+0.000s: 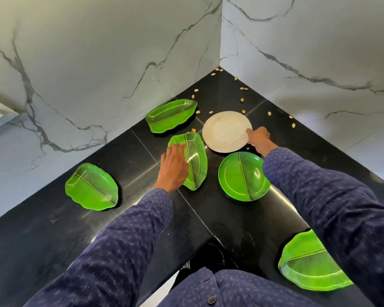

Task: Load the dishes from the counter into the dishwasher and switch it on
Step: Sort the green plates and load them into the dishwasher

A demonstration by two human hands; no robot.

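On the black counter [75,235] lie several green leaf-patterned dishes and one round white plate [224,131]. My right hand [258,137] pinches the white plate's right rim, thumb on top. My left hand [174,166] lies with straight fingers on the left edge of a leaf-shaped green dish [196,160] in the middle. A round green plate [242,176] sits just in front of the white one. More leaf dishes lie at the back [171,115], the left [91,187] and the near right [306,264], the last partly under my right sleeve. No dishwasher is in view.
Marble walls [98,63] close the corner behind the counter. Several pale nut shells [242,100] are scattered near the back corner. The counter's front edge cuts inward near my body at the bottom middle.
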